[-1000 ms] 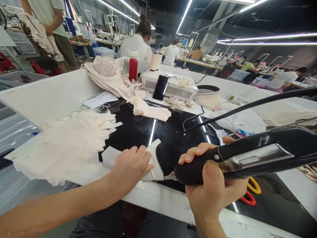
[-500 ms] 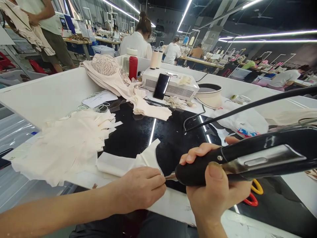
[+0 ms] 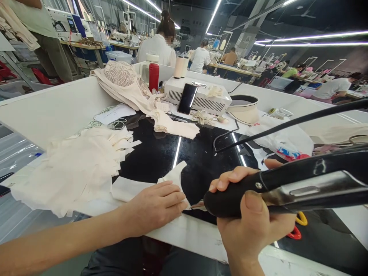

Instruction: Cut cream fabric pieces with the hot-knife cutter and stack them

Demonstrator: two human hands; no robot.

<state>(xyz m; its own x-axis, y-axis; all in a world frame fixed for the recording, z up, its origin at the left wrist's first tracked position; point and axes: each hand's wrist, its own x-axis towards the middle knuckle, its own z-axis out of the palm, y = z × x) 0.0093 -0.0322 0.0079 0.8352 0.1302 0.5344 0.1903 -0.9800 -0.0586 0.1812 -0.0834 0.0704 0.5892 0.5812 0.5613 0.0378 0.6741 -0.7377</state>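
Observation:
My right hand (image 3: 253,226) grips a black corded hand tool (image 3: 230,197), with its thumb on the side near a metal lever. The tool's thin metal tip (image 3: 198,206) points left and ends at the edge of a cream fabric strip (image 3: 172,175). On that strip my left hand (image 3: 161,205) lies with its fingers stretched flat, just left of the tip; part of the cloth is hidden beneath it. The strip rests over the black glossy board (image 3: 149,153) and the table's white front edge.
A pile of cream fabric pieces (image 3: 69,168) lies at left. Behind stand a white vented box (image 3: 198,96), a phone (image 3: 187,99) and a red bottle (image 3: 153,76). The tool's black cable (image 3: 287,124) arches at right. Red and yellow handles (image 3: 296,232) lie beneath the tool.
My left hand has shifted slightly up and left, and its curled fingers have flattened onto the fabric strip. The tool has barely moved. A standing person at far left has moved further left.

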